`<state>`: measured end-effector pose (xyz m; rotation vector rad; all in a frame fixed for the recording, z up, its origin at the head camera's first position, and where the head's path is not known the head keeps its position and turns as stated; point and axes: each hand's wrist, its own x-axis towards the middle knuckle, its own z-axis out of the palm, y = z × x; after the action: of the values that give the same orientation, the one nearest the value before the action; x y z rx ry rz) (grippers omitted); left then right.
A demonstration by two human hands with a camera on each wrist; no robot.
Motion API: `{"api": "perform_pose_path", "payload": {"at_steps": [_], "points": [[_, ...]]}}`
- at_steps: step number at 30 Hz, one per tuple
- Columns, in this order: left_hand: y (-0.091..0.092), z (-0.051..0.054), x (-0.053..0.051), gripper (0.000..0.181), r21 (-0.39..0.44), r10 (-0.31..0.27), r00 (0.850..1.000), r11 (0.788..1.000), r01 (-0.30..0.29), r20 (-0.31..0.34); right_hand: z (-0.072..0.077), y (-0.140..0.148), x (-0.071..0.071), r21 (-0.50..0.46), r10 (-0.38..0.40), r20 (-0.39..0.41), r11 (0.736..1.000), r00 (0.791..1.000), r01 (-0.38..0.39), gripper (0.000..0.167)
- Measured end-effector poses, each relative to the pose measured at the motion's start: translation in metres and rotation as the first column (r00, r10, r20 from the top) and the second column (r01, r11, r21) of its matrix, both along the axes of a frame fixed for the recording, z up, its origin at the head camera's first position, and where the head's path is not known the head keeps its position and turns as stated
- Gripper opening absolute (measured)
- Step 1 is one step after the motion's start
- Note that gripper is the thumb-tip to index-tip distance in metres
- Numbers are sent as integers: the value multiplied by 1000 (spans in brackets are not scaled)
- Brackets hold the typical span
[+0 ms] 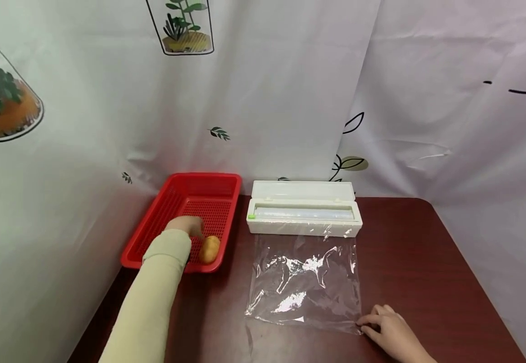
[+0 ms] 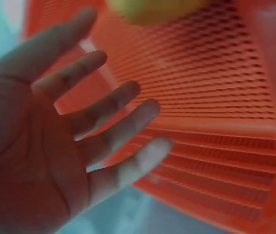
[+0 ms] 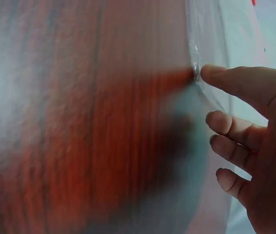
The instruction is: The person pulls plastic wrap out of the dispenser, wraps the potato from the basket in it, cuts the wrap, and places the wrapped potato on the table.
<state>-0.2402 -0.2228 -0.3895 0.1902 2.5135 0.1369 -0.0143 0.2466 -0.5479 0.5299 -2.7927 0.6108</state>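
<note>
My left hand is over the red basket, its fingers spread apart and holding nothing in the left wrist view. Close beside that hand, a potato lies on the basket floor. In the left wrist view part of a yellowish round thing shows at the top edge, blurred. At the near right corner of a sheet of cling film, my right hand pinches the edge between thumb and forefinger. The right wrist view shows the thumb against the film's edge, the other fingers loosely bent.
A white cling film dispenser stands at the back with its lid raised; the film runs from it toward the front. The dark red table extends to the right. A patterned white curtain hangs behind and at both sides.
</note>
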Motion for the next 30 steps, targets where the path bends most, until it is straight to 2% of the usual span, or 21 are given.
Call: {"api": "perform_pose_path", "payload": {"at_steps": [4, 6, 11, 14, 16, 19, 22, 27, 30], "points": [[-8, -16, 5, 46, -162, -11, 995, 986, 27, 102, -3, 1, 1, -20, -6, -27, 1000, 1000, 5, 20], [-13, -22, 7, 49, -189, 17, 990, 982, 10, 139, -4, 1, 1, -38, 0, -39, 999, 999, -2, 21], [-17, -37, 7, 75, -71, 100, 968, 994, -86, 230, -2, 2, 1, -108, -11, -55, 994, 998, 5, 26], [-16, -44, 5, 96, 15, 125, 961, 991, -133, 248, 2, 2, 0, -132, -25, -45, 991, 999, 19, 28], [-13, -46, 4, 99, 65, 133, 958, 986, -154, 255, 4, 2, 0, -137, -30, -34, 990, 999, 25, 27], [-8, -47, 1, 89, 104, 130, 962, 982, -158, 241, 6, 2, -1, -144, -37, -23, 989, 999, 33, 27], [-3, -45, 1, 78, 100, 141, 968, 981, -164, 210, 7, 2, -1, -147, -54, -18, 988, 998, 51, 27], [2, -45, 1, 77, 114, 177, 971, 974, -197, 159, 8, 2, 0, -143, -74, -27, 987, 997, 69, 26], [0, -46, -2, 68, 151, 158, 980, 973, -176, 120, 8, 3, 1, -140, -91, 6, 986, 996, 91, 24]]}}
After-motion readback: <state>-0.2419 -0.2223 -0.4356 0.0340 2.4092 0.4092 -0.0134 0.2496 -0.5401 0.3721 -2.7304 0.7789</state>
